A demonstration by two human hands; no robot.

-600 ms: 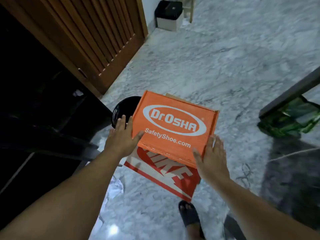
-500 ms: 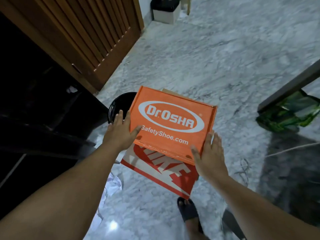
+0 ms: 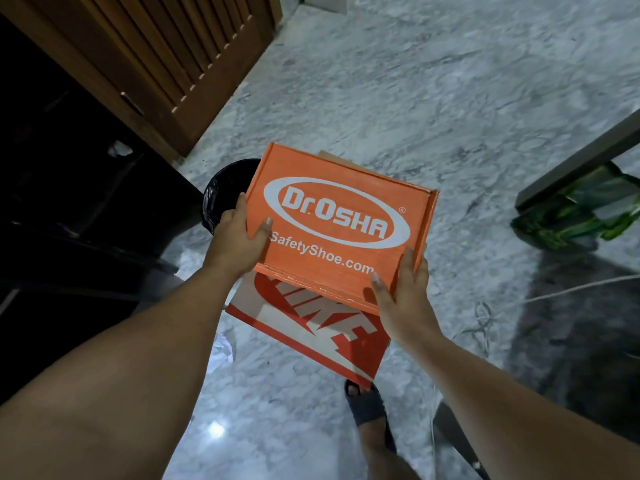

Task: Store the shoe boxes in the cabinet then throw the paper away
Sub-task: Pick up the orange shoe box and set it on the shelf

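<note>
Person stands on a grey marbled floor (image 3: pixel 398 81), holding a stack of shoe boxes at frame centre. Top one is the orange Dr.OSHA box (image 3: pixel 341 220), lid up w/ white oval logo; it sits directly on the red-and-white Nike box (image 3: pixel 311 327), which sticks out below it toward 6 o'clock. A bit of brown cardboard (image 3: pixel 329 157) peeks out behind the orange box at 12 o'clock. Left hand (image 3: pixel 235 237) grasps the orange box's left edge, thumb laid on the lid, fingers along the side. Right hand (image 3: pixel 401 292) grasps the near right corner, thumb on the lid edge, fingers wrapped round the side. Dark open cabinet (image 3: pixel 69 202) fills 9 o'clock, its slatted wooden door (image 3: pixel 166 50) swung out at 11 o'clock. Black round bin (image 3: pixel 225 192) sits just left of the boxes, touching the view of the left hand. Crumpled white paper (image 3: pixel 221 348) lies on the floor at 7 o'clock, under the left forearm. Green bag (image 3: pixel 581 216) at 3 o'clock beneath a dark slanted bar (image 3: pixel 581 161). A foot in a dark sandal (image 3: pixel 367 403) shows at 6 o'clock.
</note>
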